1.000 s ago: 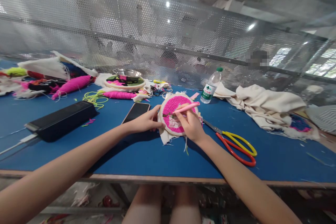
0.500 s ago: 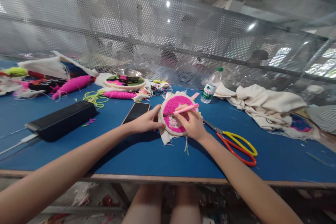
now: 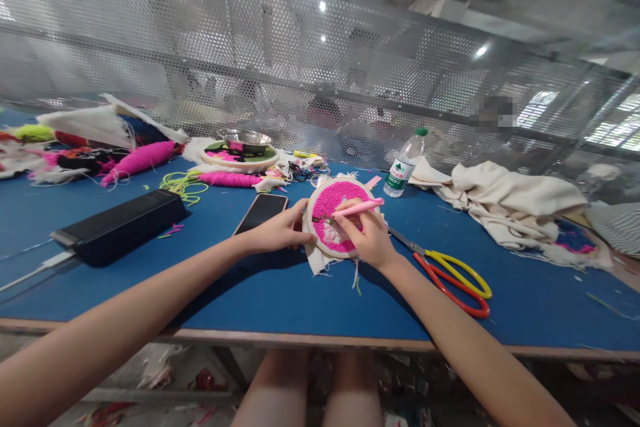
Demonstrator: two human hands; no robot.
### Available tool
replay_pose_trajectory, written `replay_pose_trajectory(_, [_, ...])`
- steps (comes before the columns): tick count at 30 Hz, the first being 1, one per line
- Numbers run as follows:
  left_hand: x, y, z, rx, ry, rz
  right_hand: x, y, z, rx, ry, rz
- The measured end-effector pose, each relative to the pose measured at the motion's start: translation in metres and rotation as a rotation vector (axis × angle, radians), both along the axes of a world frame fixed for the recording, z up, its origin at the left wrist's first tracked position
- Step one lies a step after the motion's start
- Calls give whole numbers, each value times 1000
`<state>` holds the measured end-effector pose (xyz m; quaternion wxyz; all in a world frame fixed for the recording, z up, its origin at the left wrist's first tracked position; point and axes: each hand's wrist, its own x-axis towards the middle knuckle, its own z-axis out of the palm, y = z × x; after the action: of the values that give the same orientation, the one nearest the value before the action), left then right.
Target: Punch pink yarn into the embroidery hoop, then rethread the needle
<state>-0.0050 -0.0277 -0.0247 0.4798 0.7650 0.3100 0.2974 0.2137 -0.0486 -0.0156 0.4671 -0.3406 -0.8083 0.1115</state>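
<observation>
A round embroidery hoop (image 3: 345, 188) holds cloth covered mostly in pink loops, with a pale patch and a dark line near its middle. My left hand (image 3: 286, 229) grips the hoop's left rim, thumb on the front and fingers behind it. Pinched in my right hand (image 3: 371, 235) is a pink punch needle (image 3: 364, 207), slanting up to the right. Its tip meets the cloth near the dark line, partly hidden by my fingers. Loose cloth and thread ends hang below the hoop.
Scissors (image 3: 445, 273) with red and yellow handles lie right of the hoop. A phone (image 3: 260, 211) and black power bank (image 3: 120, 227) lie left. Behind stand a water bottle (image 3: 403, 167), a second hoop (image 3: 240, 167) under a metal bowl (image 3: 246, 137), and pink yarn (image 3: 140, 161). Cream cloth (image 3: 510, 197) sits right.
The right hand and the punch needle have shifted very slightly to the right over the hoop. My left hand keeps its grip on the rim.
</observation>
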Motion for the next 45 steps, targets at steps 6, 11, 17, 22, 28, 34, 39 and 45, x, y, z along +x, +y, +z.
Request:
replay_pose_trajectory(6, [1, -2, 1, 30, 21, 21, -3, 2, 0, 68, -74, -18])
replay_pose_trajectory(11, [4, -8, 6, 86, -12, 12, -12, 3, -2, 103, -229, -1])
replay_pose_trajectory(17, [3, -5, 4, 18, 9, 5, -9, 0, -2, -93, -14, -53])
replay_pose_trajectory(22, [2, -4, 4, 10, 14, 8, -3, -1, 2, -68, 3, -8])
replay_pose_trajectory(28, [2, -4, 5, 2, 29, 12, 1, 0, 4, -42, -13, 33])
replay_pose_trajectory(34, [2, -3, 3, 9, 29, 15, 3, 1, 4, -41, -5, 47])
replay_pose_trajectory(39, [1, -2, 2, 7, 22, 9, 4, 2, 3, -57, -3, 45])
replay_pose_trajectory(45, [1, -3, 4, -2, 31, 11, 4, 4, 1, -111, 22, 54])
